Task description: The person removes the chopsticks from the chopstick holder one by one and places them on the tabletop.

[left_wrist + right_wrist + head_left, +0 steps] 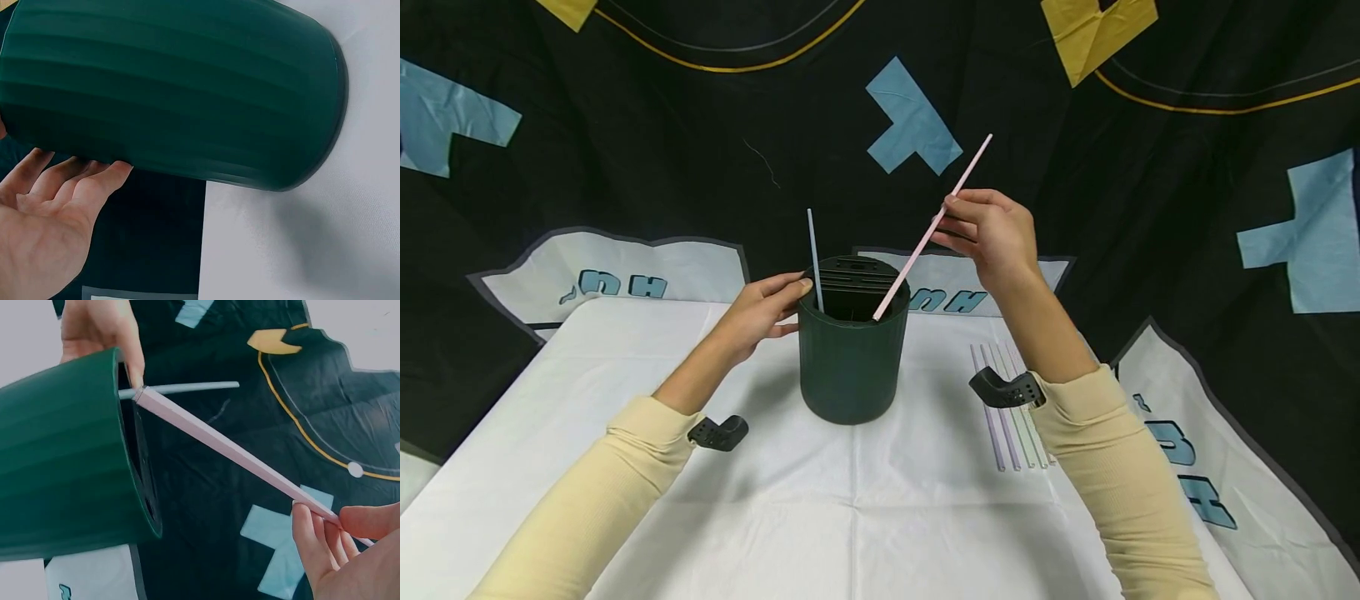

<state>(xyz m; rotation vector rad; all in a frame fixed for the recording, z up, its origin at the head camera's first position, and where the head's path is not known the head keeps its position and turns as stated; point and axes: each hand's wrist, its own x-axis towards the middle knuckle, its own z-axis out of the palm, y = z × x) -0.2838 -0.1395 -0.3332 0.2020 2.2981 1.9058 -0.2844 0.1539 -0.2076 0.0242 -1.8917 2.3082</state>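
A dark green bin stands upright on the white-covered table. At its left side my left hand holds it, thumb at the rim and fingers against the outer wall. Between thumb and fingertips, my right hand pinches a thin pale pink stick by its upper part. The stick slants down to the left, its lower end overlapping the bin's mouth in the head view; the right wrist view shows its faceted sides. A pale blue stick leans inside the bin, near my left thumb, its upper part poking out.
Several pale purple, green and pink sticks lie side by side on the white cloth, right of the bin and partly behind the right forearm. A black printed cloth hangs behind the table. Each wrist wears a black camera mount.
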